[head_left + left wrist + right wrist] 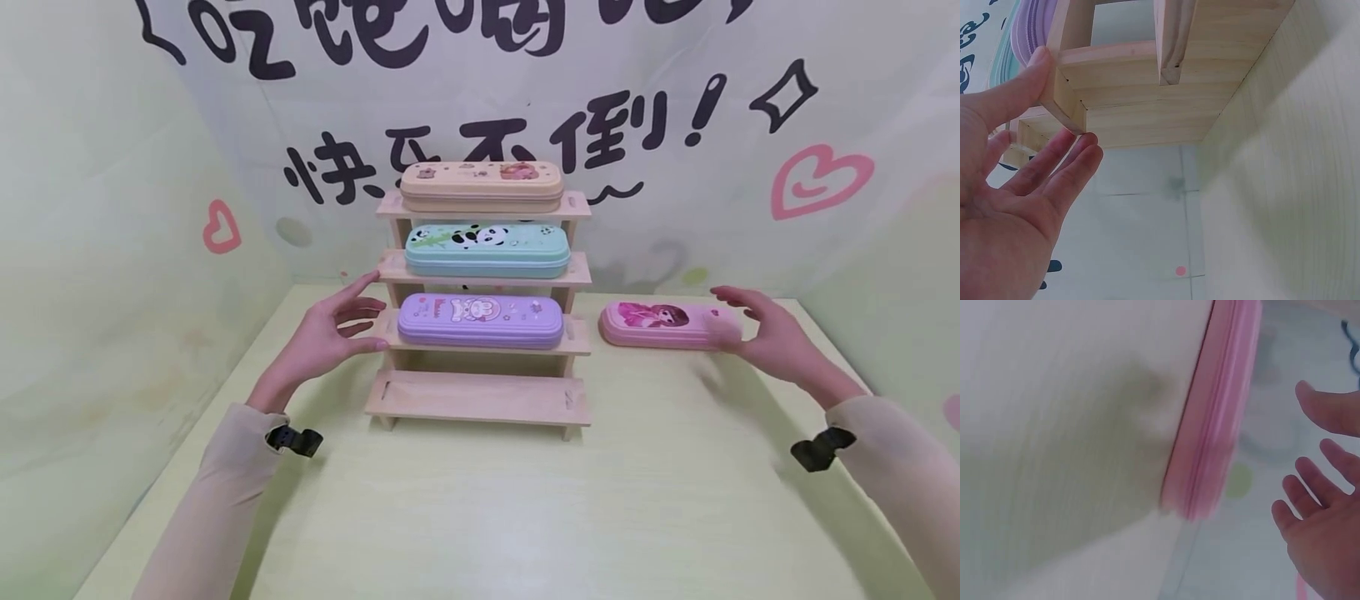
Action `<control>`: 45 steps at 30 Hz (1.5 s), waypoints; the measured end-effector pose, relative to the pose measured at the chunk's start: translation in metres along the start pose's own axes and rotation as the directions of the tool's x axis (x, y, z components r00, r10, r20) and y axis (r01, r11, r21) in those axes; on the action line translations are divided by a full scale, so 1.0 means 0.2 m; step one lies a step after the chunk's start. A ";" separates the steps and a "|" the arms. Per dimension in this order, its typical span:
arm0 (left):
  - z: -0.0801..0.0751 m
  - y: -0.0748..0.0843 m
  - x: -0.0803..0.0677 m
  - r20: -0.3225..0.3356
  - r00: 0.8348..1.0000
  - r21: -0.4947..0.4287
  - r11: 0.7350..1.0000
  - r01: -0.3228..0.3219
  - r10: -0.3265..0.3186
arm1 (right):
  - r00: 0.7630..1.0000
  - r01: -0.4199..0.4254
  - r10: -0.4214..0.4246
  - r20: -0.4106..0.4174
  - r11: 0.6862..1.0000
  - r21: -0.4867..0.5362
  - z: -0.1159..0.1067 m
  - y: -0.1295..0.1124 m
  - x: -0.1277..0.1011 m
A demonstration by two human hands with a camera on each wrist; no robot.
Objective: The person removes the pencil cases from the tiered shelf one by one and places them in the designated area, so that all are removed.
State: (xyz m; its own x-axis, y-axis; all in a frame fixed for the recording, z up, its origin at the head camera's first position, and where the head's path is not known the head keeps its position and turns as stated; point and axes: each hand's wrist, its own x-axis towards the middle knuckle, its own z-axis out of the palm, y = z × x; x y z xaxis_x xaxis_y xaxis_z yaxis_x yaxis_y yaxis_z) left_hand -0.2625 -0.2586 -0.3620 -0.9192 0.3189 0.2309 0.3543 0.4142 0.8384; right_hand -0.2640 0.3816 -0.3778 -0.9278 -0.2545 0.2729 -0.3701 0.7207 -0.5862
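A wooden tiered rack (480, 400) stands on the table. My left hand (326, 333) holds its left side: in the left wrist view, the thumb (1036, 62) meets one edge of a shelf end and fingertips meet its opposite corner. On the shelves lie a peach pencil case (480, 187), a teal panda pencil case (487, 252) and a purple pencil case (480, 321); the lowest shelf is bare. To the rack's right, a pink pencil case (660, 325) lies on the table. Fingers spread, my right hand (780, 337) hovers at its right end, apart from it in the right wrist view.
The pale table (517, 508) extends in front of the rack and to both sides. Behind the rack is a printed backdrop (675, 192) with dark writing and pink hearts. Side panels (112, 292) close in the left and right. Each wrist wears a dark strap (296, 440).
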 end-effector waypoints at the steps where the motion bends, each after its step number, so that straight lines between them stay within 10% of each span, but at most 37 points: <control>1: 0.00 0.00 0.00 0.000 1.000 0.001 1.000 -0.001 0.001 | 1.000 0.008 -0.008 -0.004 1.000 0.009 0.01 -0.03 -0.01; 24: -0.02 0.00 -0.02 -0.005 1.000 0.023 1.000 0.003 -0.003 | 0.997 0.023 -0.036 0.074 0.986 0.162 0.33 -0.61 -0.09; 45: 0.00 0.00 -0.01 -0.001 1.000 -0.004 1.000 -0.009 0.009 | 0.986 0.020 -0.057 0.159 0.974 0.225 0.43 -0.90 0.11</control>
State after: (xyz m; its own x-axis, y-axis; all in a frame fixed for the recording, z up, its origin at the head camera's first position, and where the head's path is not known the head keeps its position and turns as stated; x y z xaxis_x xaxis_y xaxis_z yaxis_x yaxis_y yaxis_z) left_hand -0.2609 -0.2588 -0.3616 -0.9162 0.3221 0.2386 0.3618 0.4081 0.8382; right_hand -0.2210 0.1907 -0.3319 -0.9010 -0.3941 0.1812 -0.3896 0.5518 -0.7374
